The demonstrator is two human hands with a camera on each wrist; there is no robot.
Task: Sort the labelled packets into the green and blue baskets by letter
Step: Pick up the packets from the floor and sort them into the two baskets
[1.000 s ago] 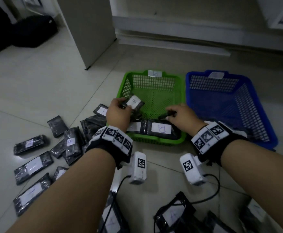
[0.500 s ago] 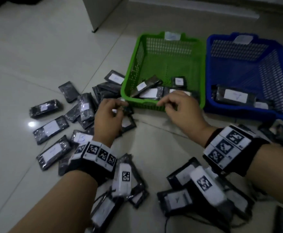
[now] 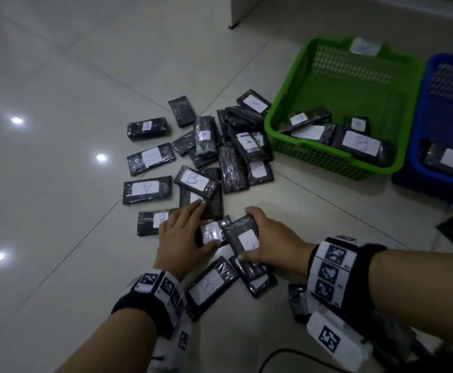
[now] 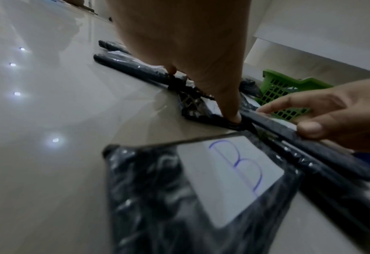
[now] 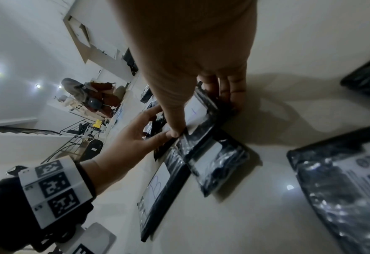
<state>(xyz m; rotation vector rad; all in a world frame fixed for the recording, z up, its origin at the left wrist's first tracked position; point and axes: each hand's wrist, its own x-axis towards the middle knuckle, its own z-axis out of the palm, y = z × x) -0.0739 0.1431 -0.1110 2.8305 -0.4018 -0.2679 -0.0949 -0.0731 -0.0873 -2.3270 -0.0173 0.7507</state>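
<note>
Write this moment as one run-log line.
right hand: grips black plastic-wrapped packet, label letter unclear | left hand: touches neighbouring packet, grip unclear | green plastic basket: partly filled

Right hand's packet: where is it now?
Head view, lower centre: the packet is gripped end to end by the right hand, just right of the left hand. The green basket lies further off, up and to the right.

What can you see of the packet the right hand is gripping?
The packet is a flat black rectangle in shiny, crinkled plastic wrap. It has a white paper label with a blue pen stroke, but the letter is not readable. The right hand grips it by its edges. It lies over other packets on the floor.
</note>
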